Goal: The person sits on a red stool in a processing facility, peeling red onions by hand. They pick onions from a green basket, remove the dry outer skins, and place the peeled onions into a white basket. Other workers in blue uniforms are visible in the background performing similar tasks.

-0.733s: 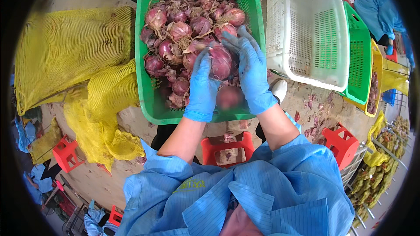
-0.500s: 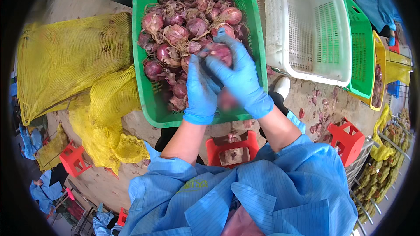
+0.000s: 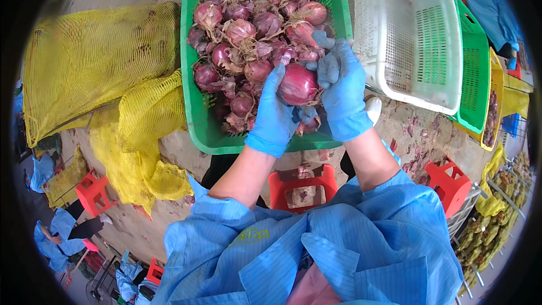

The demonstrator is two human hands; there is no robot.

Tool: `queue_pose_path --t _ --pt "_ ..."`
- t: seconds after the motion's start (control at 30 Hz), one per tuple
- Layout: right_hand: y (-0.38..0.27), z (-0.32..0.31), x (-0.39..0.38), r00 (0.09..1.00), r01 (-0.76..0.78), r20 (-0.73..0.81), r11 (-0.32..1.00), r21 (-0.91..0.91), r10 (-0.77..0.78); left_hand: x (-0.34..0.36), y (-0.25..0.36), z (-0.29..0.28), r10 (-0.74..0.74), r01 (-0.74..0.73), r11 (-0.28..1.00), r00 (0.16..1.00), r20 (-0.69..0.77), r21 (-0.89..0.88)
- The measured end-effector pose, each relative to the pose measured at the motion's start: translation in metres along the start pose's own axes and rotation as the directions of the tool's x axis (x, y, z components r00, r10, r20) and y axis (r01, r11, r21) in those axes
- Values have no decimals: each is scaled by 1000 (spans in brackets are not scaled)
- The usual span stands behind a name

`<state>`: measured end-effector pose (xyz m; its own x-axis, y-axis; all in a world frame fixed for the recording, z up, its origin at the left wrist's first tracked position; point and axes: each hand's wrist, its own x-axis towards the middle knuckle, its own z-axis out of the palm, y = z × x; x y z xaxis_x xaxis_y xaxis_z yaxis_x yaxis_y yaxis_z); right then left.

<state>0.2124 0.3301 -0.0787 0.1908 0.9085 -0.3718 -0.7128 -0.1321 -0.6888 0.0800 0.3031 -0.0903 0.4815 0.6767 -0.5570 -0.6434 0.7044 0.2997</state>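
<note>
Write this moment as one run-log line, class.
left hand: cupping red onion; right hand: curled at onion's right side; green crate: holding more onions, below hands; white crate: right of green crate

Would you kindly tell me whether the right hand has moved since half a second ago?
Yes; the right hand has shifted rightward, judged against the green crate.

Your left hand (image 3: 279,113) now cups the onion (image 3: 299,85) from the left and below, nearer the green crate's (image 3: 217,146) front edge than before. Your right hand (image 3: 342,90), previously reaching across the onion, has withdrawn to its right side, fingers curled.
</note>
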Motion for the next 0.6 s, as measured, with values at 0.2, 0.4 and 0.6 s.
queue_pose_path --t 0.2,0.4,0.6 --pt "-20 6 -1 977 -212 -34 977 18 213 4 6 -3 8 -13 993 999 -46 -118" --pt "-32 6 3 983 38 -153 925 -377 -103 9 15 4 246 -245 969 969 -23 18" --pt "-4 -3 -5 926 -163 232 871 -463 297 11 19 8 578 -641 635 765 285 431"
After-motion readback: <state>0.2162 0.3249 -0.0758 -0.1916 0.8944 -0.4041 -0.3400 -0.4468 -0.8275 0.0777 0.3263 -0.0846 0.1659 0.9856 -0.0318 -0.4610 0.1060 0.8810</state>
